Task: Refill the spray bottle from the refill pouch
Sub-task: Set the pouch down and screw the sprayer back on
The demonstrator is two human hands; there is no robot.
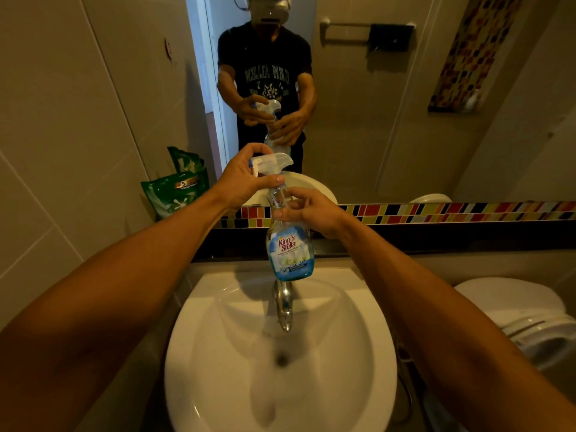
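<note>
one spray bottle [290, 241]; one pouch [174, 194]; one sink [218, 385]

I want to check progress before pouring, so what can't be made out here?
Head view only:
- Spray bottle: liquid level, hidden by its label and dim light.
- Trigger head: whether unscrewed; left hand covers the collar.
- Refill pouch: whether opened; too dim to tell.
- Right hand covers the neck.
</note>
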